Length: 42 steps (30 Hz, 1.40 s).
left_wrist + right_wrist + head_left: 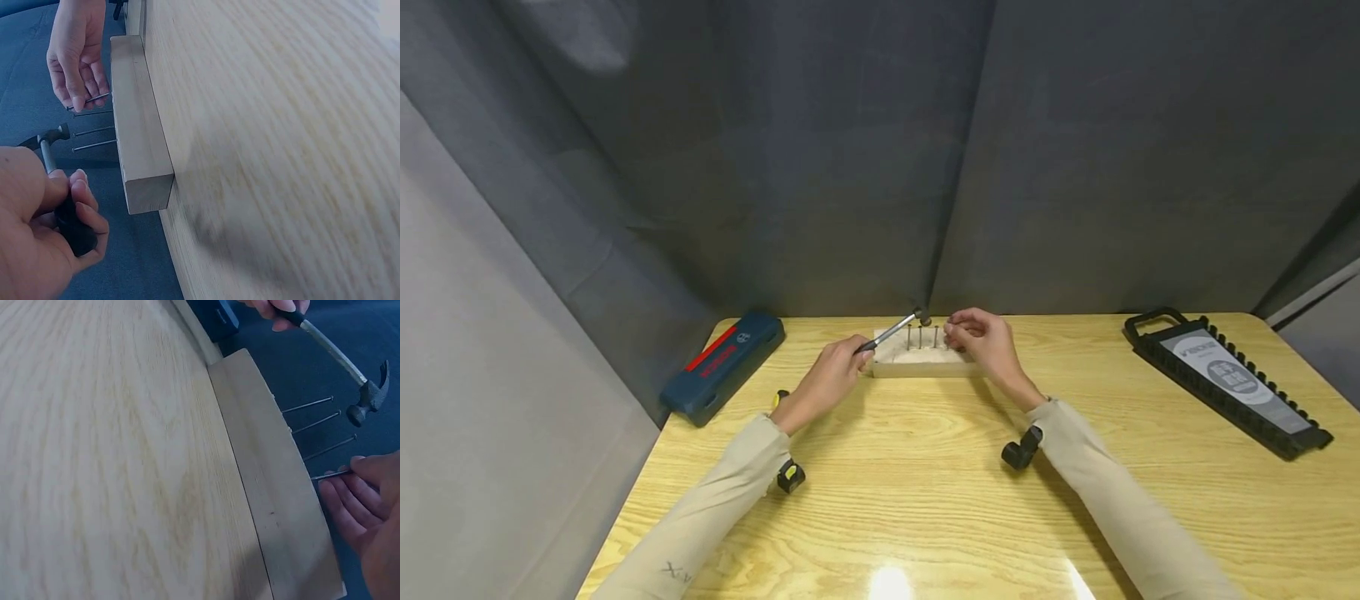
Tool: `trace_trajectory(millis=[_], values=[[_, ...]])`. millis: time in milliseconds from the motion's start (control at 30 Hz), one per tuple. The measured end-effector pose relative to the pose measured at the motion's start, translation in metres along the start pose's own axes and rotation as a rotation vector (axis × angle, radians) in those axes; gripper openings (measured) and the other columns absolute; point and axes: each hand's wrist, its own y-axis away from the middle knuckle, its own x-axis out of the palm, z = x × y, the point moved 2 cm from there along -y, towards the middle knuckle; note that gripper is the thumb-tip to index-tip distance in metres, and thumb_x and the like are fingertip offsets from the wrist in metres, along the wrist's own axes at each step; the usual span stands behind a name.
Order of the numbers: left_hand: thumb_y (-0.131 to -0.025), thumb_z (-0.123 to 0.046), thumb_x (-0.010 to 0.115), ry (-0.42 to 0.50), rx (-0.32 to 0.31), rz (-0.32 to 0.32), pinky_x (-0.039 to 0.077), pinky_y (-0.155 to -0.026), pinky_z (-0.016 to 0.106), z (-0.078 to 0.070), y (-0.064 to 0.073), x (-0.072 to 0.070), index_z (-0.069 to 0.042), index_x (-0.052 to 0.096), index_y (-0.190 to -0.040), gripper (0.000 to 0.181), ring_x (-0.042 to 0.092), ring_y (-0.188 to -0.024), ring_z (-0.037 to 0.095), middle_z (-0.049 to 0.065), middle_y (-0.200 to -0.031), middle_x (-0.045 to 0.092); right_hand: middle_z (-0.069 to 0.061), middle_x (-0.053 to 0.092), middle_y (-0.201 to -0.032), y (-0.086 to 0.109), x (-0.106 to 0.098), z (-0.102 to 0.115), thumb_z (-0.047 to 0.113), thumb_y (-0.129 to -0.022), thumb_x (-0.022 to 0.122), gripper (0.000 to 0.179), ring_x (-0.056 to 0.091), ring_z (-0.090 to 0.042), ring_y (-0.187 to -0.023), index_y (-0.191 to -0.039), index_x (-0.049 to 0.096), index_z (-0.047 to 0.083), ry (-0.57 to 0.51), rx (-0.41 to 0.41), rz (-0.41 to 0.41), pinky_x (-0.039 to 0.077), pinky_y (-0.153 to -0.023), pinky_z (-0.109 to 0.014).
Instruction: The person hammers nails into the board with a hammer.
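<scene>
My left hand (835, 369) grips a small claw hammer (895, 328) by its black handle (76, 230). The hammer's dark head (369, 403) hangs above several nails (317, 423) that stand upright in a pale wooden block (925, 369). At the right end of that row, my right hand (988, 342) pinches one more nail (331, 475) between thumb and fingers. This nail's point meets the top of the block. In the head view the fingers hide most of it. The hammer head is apart from every nail.
A blue case (724, 367) with a red stripe lies at the table's left edge. To the right is a black wrench rack (1228, 379) with a printed label. The wooden block sits near the table's (910, 475) back edge, before a dark curtain (850, 167).
</scene>
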Motion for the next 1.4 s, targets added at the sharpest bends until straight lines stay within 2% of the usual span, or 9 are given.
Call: trace_trajectory(millis=[233, 533, 733, 800, 1000, 1067, 1200, 1267, 1400], values=[[-0.112, -0.008, 0.049, -0.002, 0.006, -0.012, 0.039, -0.059, 0.025, -0.002, -0.001, 0.001, 0.005, 0.062, -0.105, 0.02, 0.047, -0.066, 0.016, 0.02, -0.091, 0.065, -0.031, 0.073, -0.1, 0.004, -0.006, -0.001, 0.003, -0.1, 0.071, 0.016, 0.075, -0.031, -0.08, -0.11, 0.071, -0.009, 0.027, -0.021, -0.015, 0.061, -0.066, -0.027], [-0.113, -0.012, 0.048, -0.006, 0.039, 0.003, 0.036, -0.057, 0.024, -0.008, -0.01, 0.0, 0.006, 0.061, -0.102, 0.025, 0.042, -0.062, 0.014, 0.014, -0.08, 0.057, -0.034, 0.072, -0.104, 0.012, -0.003, 0.016, -0.002, -0.099, 0.07, 0.02, 0.07, -0.053, -0.092, -0.113, 0.07, -0.016, 0.009, -0.024, 0.01, 0.062, -0.071, -0.036], [-0.113, -0.011, 0.046, 0.017, 0.144, -0.116, 0.04, -0.057, 0.026, -0.025, -0.025, -0.005, -0.001, 0.062, -0.107, 0.02, 0.046, -0.064, 0.015, 0.009, -0.084, 0.059, -0.034, 0.072, -0.105, 0.016, -0.004, 0.014, -0.003, -0.098, 0.07, 0.019, 0.071, -0.05, -0.094, -0.112, 0.07, -0.015, -0.004, -0.03, -0.002, 0.062, -0.077, -0.035], [-0.113, -0.011, 0.046, 0.011, 0.185, -0.138, 0.042, -0.059, 0.027, -0.03, -0.028, -0.006, -0.001, 0.062, -0.112, 0.019, 0.047, -0.066, 0.016, 0.009, -0.087, 0.059, -0.034, 0.072, -0.106, 0.014, -0.004, 0.002, -0.003, -0.098, 0.071, 0.019, 0.073, -0.046, -0.093, -0.113, 0.07, -0.015, -0.026, -0.034, -0.01, 0.062, -0.077, -0.033], [-0.111, -0.007, 0.049, -0.129, 0.18, -0.006, 0.043, -0.059, 0.023, -0.029, -0.028, -0.001, 0.004, 0.066, -0.115, 0.02, 0.048, -0.066, 0.012, 0.014, -0.089, 0.064, -0.03, 0.074, -0.11, 0.008, -0.002, -0.02, -0.001, -0.098, 0.072, 0.02, 0.075, -0.011, -0.092, -0.115, 0.072, -0.01, -0.004, -0.052, -0.017, 0.057, -0.077, -0.016], [-0.111, -0.005, 0.05, -0.125, 0.2, -0.056, 0.043, -0.059, 0.025, -0.029, -0.029, -0.003, 0.004, 0.065, -0.114, 0.018, 0.048, -0.067, 0.013, 0.014, -0.089, 0.064, -0.029, 0.074, -0.11, 0.008, -0.002, -0.021, 0.0, -0.098, 0.072, 0.019, 0.075, -0.012, -0.092, -0.115, 0.072, -0.009, 0.006, -0.054, -0.017, 0.056, -0.077, -0.015], [-0.111, -0.003, 0.048, -0.049, 0.252, -0.213, 0.046, -0.06, 0.032, -0.034, -0.03, -0.007, 0.006, 0.063, -0.12, 0.019, 0.052, -0.068, 0.022, 0.016, -0.09, 0.063, -0.03, 0.074, -0.109, 0.01, -0.003, -0.014, -0.001, -0.098, 0.072, 0.018, 0.075, -0.031, -0.095, -0.114, 0.073, -0.01, -0.016, -0.047, -0.005, 0.059, -0.076, -0.021], [-0.11, -0.003, 0.049, -0.083, 0.247, -0.185, 0.05, -0.062, 0.032, -0.034, -0.03, -0.003, 0.007, 0.063, -0.12, 0.02, 0.057, -0.072, 0.023, 0.016, -0.092, 0.065, -0.031, 0.074, -0.109, 0.013, -0.003, -0.004, -0.002, -0.097, 0.072, 0.018, 0.075, -0.037, -0.096, -0.113, 0.072, -0.011, -0.022, -0.042, 0.003, 0.059, -0.076, -0.023], [-0.11, -0.005, 0.052, -0.173, 0.182, -0.044, 0.055, -0.066, 0.029, -0.031, -0.027, 0.011, 0.007, 0.066, -0.113, 0.018, 0.063, -0.077, 0.021, 0.018, -0.095, 0.07, -0.032, 0.073, -0.108, 0.019, -0.003, 0.013, -0.004, -0.097, 0.072, 0.018, 0.075, -0.032, -0.095, -0.112, 0.071, -0.014, -0.012, -0.048, 0.015, 0.059, -0.076, -0.022]])
